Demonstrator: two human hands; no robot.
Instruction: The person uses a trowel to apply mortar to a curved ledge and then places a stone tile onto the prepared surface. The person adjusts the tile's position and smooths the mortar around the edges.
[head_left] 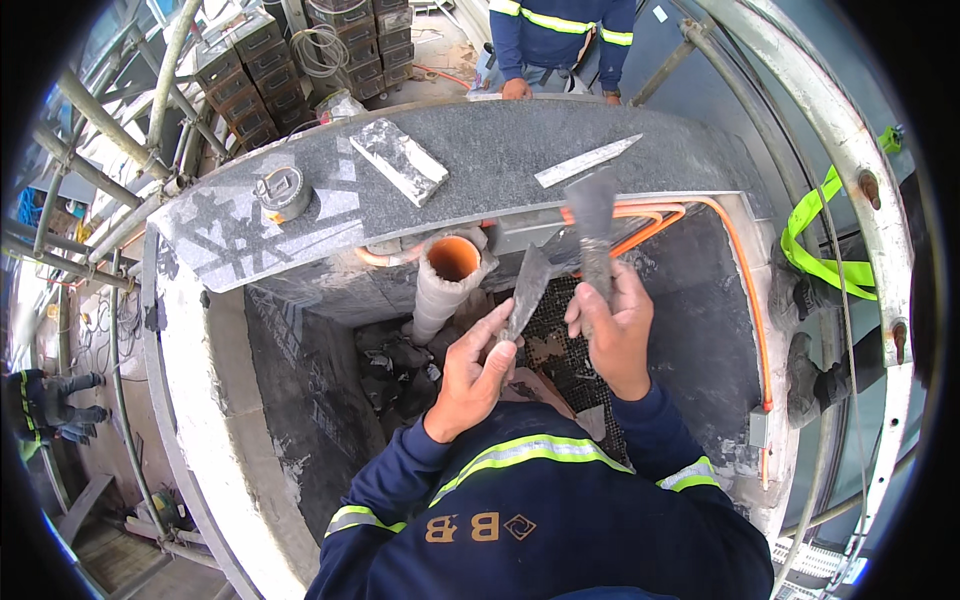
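Observation:
My left hand (470, 375) is closed round the lower end of a pointed dark putty knife (530, 285), its blade tilted up. Gripped in my right hand (622, 335) is the handle of a scraper (591, 205), which stands nearly upright with its broad grey blade at the top. The two tools are apart, both held over an open stone-walled pit. Beyond them lies a dark stone slab (480, 150). On it rest a round tape measure (285, 195), a white-smeared stone piece (400, 162) and a thin pointed strip (588, 160).
A wrapped pipe (437, 295) with an orange inside rises from the pit. Orange conduit (738, 250) runs along the right wall to a grey box (758, 428). Another person (560, 35) stands behind the slab. Scaffold poles (105, 120) and stacked dark metal blocks (262, 75) stand beyond.

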